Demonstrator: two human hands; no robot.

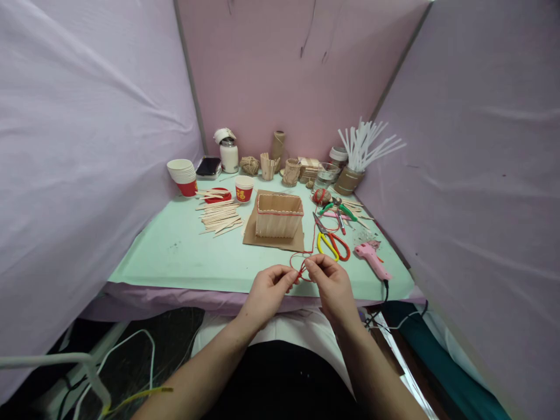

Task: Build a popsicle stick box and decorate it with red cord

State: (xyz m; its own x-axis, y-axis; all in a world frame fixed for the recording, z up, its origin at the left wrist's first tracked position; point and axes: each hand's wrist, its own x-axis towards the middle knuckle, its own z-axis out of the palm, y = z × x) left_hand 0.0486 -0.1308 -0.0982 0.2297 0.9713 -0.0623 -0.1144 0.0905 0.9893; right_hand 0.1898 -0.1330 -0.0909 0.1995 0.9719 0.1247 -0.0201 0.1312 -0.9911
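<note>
Red string (pixel 301 267) runs between my two hands in loops above the table's front edge. My left hand (pixel 272 289) pinches it between thumb and fingertips. Close by on the right, my right hand (pixel 331 284) pinches another part of the string. From there the strand trails up past the scissors to a ball of red string (pixel 321 196). Beyond my hands a box made of wooden craft sticks (pixel 279 224), with a red line around its rim, stands on a piece of cardboard (pixel 254 236). Scissors with yellow and red handles (pixel 335 245) lie just past my right hand.
At right lie a pink glue gun (pixel 371 259) and green-handled pliers (pixel 345 210). Loose craft sticks (pixel 221 219) spread at left, near paper cups (pixel 182 175) and a single cup (pixel 244 189). White glue sticks (pixel 365 146) stand in a jar at the back right, beside a glass of water (pixel 324 176).
</note>
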